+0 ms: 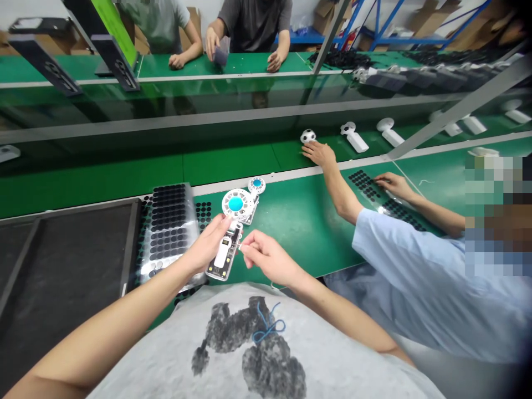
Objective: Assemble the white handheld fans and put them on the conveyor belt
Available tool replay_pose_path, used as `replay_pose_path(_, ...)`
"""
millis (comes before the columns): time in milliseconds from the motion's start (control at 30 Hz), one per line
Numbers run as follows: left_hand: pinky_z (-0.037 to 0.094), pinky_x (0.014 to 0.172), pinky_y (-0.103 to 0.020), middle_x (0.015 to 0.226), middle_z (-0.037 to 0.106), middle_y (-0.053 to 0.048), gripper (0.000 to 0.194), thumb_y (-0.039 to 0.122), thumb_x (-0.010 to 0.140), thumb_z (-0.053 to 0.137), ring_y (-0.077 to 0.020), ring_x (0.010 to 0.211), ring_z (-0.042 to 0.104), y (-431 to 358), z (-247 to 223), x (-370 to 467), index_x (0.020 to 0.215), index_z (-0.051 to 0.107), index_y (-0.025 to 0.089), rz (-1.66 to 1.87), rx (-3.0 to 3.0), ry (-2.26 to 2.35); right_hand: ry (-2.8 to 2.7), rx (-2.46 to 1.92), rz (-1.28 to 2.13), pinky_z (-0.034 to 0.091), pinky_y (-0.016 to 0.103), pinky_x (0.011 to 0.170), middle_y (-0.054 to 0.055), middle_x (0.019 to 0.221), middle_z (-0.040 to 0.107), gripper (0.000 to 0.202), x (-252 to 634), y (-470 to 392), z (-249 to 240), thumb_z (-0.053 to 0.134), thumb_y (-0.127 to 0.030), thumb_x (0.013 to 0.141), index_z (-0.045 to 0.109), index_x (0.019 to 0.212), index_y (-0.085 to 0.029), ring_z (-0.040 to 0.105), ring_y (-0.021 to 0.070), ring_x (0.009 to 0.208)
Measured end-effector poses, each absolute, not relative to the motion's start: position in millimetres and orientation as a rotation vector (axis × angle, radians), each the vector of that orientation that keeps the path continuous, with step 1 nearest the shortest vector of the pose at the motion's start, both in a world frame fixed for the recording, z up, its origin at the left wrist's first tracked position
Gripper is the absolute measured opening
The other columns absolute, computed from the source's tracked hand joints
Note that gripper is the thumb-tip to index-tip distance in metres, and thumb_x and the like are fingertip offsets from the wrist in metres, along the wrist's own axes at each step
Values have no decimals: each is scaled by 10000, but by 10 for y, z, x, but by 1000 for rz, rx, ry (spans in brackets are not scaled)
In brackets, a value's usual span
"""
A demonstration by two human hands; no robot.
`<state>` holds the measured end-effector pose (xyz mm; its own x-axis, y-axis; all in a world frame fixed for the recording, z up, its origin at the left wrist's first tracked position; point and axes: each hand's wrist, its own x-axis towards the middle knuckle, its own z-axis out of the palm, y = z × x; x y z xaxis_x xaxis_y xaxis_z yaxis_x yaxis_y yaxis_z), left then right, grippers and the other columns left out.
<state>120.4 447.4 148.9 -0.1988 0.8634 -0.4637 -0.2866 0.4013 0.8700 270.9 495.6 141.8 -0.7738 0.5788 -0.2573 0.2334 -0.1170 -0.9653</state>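
Note:
My left hand [208, 244] is closed around the neck of what looks like a small handheld fan [235, 205]. Its round white head has a blue centre. Below, the see-through handle [224, 257] shows a circuit board and a white part inside. My right hand [270, 257] pinches its fingertips together at the handle's right edge; whatever lies between them is too small to make out. A second similar fan [256, 185] lies on the green bench just behind the first, partly hidden by it. Left of my left hand are sheets of black round pads [168, 221].
A black tray [75, 277] covers the bench at left. At right, a co-worker's hand [320, 152] touches a soccer-ball-patterned piece [308, 136] on the green conveyor; the other is near black pads [366, 184]. White fans [355, 138] lie along the belt. A metal post [453, 111] slants at right.

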Motion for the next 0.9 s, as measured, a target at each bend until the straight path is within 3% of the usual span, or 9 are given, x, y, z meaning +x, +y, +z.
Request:
replay_pose_path(200, 452, 527, -254, 775, 593, -17, 396, 528, 768, 502, -133, 582, 555, 4478, 1473, 1172, 954, 492, 178, 1156, 526, 1345, -2124, -889, 1861, 384, 241, 612, -43, 584, 552, 183, 2704, 5052, 1435, 397, -310, 875, 491, 769, -193, 489, 96, 559)
replay_pose_path(400, 466, 603, -286, 859, 582, -42, 436, 505, 774, 508, -158, 685, 556, 4489, 1388, 1207, 1065, 470, 181, 1149, 614, 1376, -2396, -832, 1706, 335, 232, 552, -46, 532, 485, 274, 2713, 5127, 1484, 363, -291, 882, 464, 651, -183, 434, 87, 508)
replay_pose_path(633, 436, 630, -265, 853, 556, -41, 400, 500, 797, 471, -152, 721, 522, 4472, 1382, 1180, 1022, 483, 170, 1070, 741, 1470, -2126, -820, 2017, 302, 218, 491, -54, 544, 404, 252, 2691, 5074, 1399, 379, -323, 870, 458, 680, -177, 357, 80, 500)
replay_pose_path(900, 415, 567, -242, 738, 524, 0, 385, 518, 772, 496, -123, 621, 504, 4497, 1386, 1179, 938, 470, 172, 1059, 605, 1422, -2111, -811, 2007, 330, 217, 521, -57, 521, 420, 245, 2637, 5095, 1333, 378, -303, 868, 488, 693, -172, 386, 82, 500)
